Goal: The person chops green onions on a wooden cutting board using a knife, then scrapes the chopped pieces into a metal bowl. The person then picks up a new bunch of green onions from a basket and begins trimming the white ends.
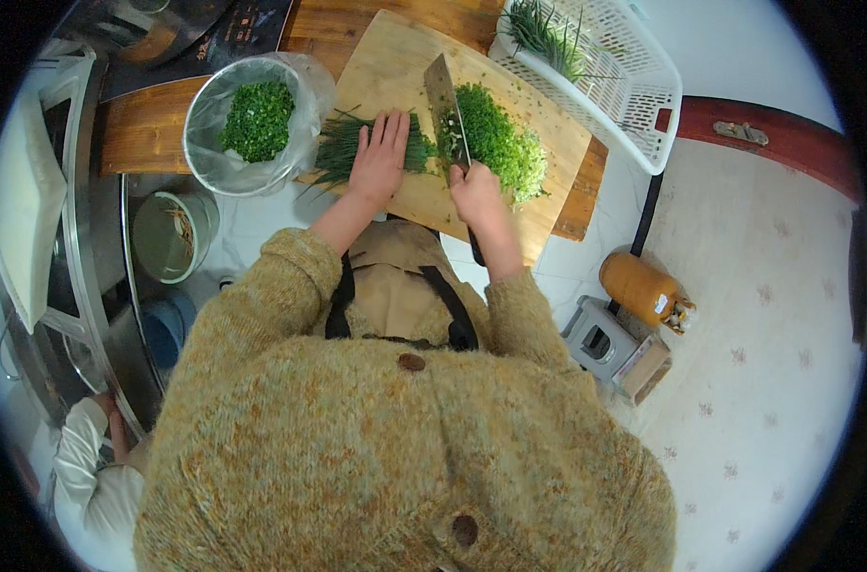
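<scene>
My left hand point(381, 161) lies flat, fingers stretched forward, on a bundle of long green scallions point(339, 149) and presses it to the wooden cutting board point(398, 61). In my right hand point(474, 191) is the handle of a cleaver point(444, 96), whose blade stands just right of the bundle's cut ends. Bits of green cling to the blade. Beyond it, a heap of chopped scallions point(494, 136) covers the board's right part, dark green at the far end and pale nearer me. A plastic-lined round container point(197, 132) left of the board holds more chopped scallions point(258, 121).
A white plastic basket point(637, 107) with whole scallions point(548, 43) stands at the back right. An orange gas cylinder point(637, 289) and a grey appliance point(601, 339) are on the floor at right. Buckets point(179, 239) stand at left. Another person's white sleeve point(83, 450) shows lower left.
</scene>
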`<state>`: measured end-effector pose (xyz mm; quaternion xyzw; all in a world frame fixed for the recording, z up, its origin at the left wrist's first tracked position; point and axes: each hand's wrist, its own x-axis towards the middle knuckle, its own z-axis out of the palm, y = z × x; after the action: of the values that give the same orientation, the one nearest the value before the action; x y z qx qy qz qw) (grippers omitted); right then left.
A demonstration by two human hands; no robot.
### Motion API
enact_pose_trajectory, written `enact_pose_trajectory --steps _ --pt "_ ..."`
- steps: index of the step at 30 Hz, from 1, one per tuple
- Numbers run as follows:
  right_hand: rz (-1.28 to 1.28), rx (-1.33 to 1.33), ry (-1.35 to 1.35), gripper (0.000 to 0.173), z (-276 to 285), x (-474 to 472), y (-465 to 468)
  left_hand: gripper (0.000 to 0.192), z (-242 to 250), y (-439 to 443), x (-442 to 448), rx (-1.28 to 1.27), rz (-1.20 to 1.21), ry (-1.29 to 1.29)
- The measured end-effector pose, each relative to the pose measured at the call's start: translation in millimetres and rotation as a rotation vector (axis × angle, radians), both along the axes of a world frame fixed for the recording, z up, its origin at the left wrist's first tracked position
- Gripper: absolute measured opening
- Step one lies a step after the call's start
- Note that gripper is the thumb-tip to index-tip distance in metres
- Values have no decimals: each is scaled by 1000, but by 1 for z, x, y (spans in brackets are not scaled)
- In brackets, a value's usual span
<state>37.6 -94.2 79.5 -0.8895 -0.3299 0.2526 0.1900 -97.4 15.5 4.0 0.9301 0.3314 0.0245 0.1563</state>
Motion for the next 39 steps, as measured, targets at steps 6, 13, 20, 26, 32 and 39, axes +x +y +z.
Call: enact_pose_trajectory --steps 6,13,20,26,32,39 --pt "-13 -25 6 32 -8 0 -2 76 2 -1 2 -23 7 -4" --pt "-43 66 -29 30 -13 -12 -6 76 3 -1 3 -9 2 -49" --pt "-44 39 -21 29 -16 -16 -3 72 5 -6 3 28 -16 20" --pt "77 31 -12 30 7 -2 8 77 -7 0 1 55 5 -33" --pt "5 91 -41 31 -19 -10 4 80 2 2 5 11 3 -7" --pt "-89 115 17 31 -25 -26 1 82 9 -3 5 -67 -16 26"
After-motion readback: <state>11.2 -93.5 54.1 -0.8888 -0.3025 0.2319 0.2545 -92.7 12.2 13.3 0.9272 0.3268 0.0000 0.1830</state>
